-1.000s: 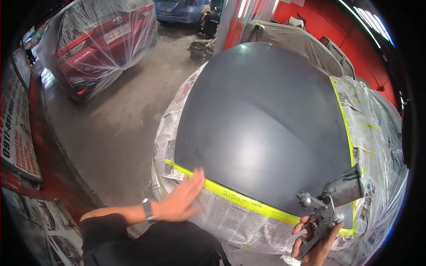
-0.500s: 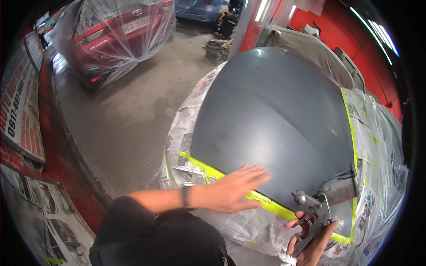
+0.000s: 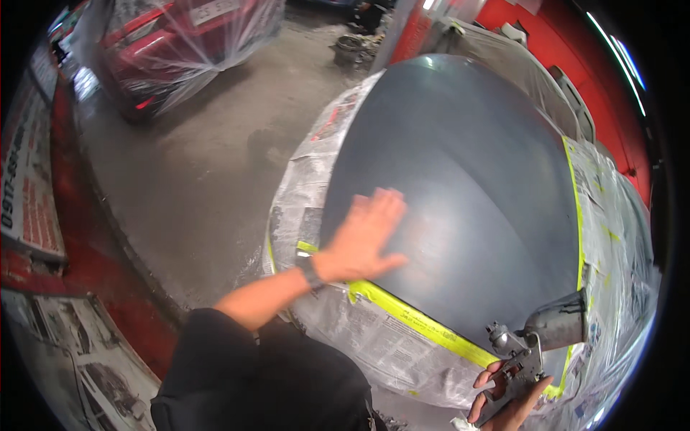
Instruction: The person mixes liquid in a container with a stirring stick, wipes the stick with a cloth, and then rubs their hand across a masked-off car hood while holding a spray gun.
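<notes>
A large grey car hood panel [image 3: 460, 179] spreads before me, edged with yellow-green masking tape [image 3: 424, 323] and newspaper [image 3: 374, 337]. My left hand [image 3: 366, 237], fingers stretched and slightly blurred, is flat over the panel's near left part; whether it touches the surface I cannot tell. A dark band circles that wrist. At the lower right, my right hand [image 3: 514, 409] is wrapped round the handle of a metal spray gun [image 3: 521, 355]. The gun's grey cup [image 3: 557, 323] tilts to the right above the panel's near right corner.
Clear plastic sheeting [image 3: 622, 237] drapes the right side. A red car [image 3: 162, 50] wrapped in plastic stands at the far left. Beyond the panel are a dark bucket [image 3: 348, 49], a red pillar [image 3: 417, 29] and a covered vehicle [image 3: 496, 61]. A sign board [image 3: 32, 179] lines the left wall.
My left hand has moved forward and a little left, from the taped near edge onto the panel. The spray gun stays in my right hand, slightly lower and further right in view.
</notes>
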`<action>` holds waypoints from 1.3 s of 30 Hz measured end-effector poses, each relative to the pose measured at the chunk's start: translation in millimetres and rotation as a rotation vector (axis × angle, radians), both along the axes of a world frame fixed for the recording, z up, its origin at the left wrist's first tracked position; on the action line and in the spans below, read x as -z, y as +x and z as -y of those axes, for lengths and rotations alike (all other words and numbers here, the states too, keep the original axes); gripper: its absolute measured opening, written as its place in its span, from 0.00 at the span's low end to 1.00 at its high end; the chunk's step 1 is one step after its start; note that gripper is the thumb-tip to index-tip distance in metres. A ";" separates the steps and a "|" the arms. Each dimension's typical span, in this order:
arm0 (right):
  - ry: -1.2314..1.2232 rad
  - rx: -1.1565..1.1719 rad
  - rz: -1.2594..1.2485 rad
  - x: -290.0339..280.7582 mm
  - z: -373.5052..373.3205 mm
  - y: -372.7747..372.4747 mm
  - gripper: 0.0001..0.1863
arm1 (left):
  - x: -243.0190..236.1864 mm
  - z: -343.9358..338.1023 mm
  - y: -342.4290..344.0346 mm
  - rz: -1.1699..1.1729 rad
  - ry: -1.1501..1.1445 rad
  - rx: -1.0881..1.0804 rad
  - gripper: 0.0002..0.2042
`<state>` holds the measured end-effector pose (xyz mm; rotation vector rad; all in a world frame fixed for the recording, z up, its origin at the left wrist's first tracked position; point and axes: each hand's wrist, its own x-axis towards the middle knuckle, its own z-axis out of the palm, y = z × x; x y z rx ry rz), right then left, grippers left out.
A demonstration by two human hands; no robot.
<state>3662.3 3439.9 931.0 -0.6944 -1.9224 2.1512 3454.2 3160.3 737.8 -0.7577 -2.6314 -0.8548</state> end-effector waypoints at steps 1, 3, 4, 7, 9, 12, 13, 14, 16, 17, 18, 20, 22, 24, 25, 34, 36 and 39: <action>-0.001 0.017 -0.012 -0.4 1.7 0.5 0.49 | 23.0 18.7 -8.3 0.026 0.096 -0.114 0.48; -0.013 0.014 -0.034 -1.0 5.0 0.1 0.49 | 69.6 62.0 -25.6 0.197 0.282 -0.198 0.49; -0.012 -0.019 -0.034 0.9 1.8 -0.6 0.51 | 70.7 74.0 -26.1 0.281 0.193 -0.241 0.50; -0.021 -0.118 -0.018 9.6 -4.5 2.9 0.56 | 74.0 83.9 -70.9 0.227 0.139 -0.143 0.50; -0.028 -0.158 -0.019 19.3 -14.2 8.2 0.58 | 59.3 76.1 -125.9 0.212 0.116 -0.148 0.50; -0.034 -0.051 -0.064 37.4 -23.8 30.8 0.57 | 20.8 14.3 -168.7 0.104 -0.047 -0.036 0.50; -0.046 0.004 -0.073 45.5 -25.1 38.3 0.57 | 13.4 -13.2 -171.8 0.032 -0.166 0.046 0.49; -0.038 0.053 -0.081 52.5 -27.0 44.3 0.57 | 5.4 -43.7 -168.3 0.021 -0.161 0.095 0.49; -0.005 0.075 -0.128 67.8 -31.0 51.0 0.57 | -8.2 -107.2 -152.1 -0.117 -0.293 0.369 0.52; 0.000 0.106 -0.136 73.7 -34.0 56.3 0.57 | -8.5 -139.5 -144.0 -0.163 -0.290 0.443 0.53; -0.002 0.132 -0.147 80.8 -37.9 59.6 0.57 | -8.3 -168.0 -135.2 -0.205 -0.294 0.507 0.54; -0.004 0.168 -0.158 93.1 -46.8 69.6 0.57 | -7.4 -224.9 -116.0 -0.235 -0.227 0.633 0.55; -0.033 0.241 -0.211 107.2 -53.9 80.7 0.57 | -10.6 -279.0 -93.5 -0.237 -0.188 0.699 0.55; -0.032 0.266 -0.224 112.6 -63.9 93.8 0.57 | -14.6 -342.9 -63.4 -0.246 -0.142 0.769 0.56; -0.045 0.269 -0.245 115.2 -68.2 94.5 0.57 | -17.3 -367.5 -49.7 -0.253 -0.115 0.792 0.55; -0.113 0.389 -0.323 122.8 -122.0 101.5 0.53 | -4.1 -419.8 31.5 -0.272 0.052 0.843 0.46; -0.026 0.412 -0.299 117.1 -127.7 102.8 0.53 | 9.3 -362.4 3.5 -0.231 0.077 0.699 0.45; -0.112 0.512 -0.353 109.2 -90.2 72.2 0.52 | 20.2 -204.5 -54.2 -0.080 -0.104 0.408 0.45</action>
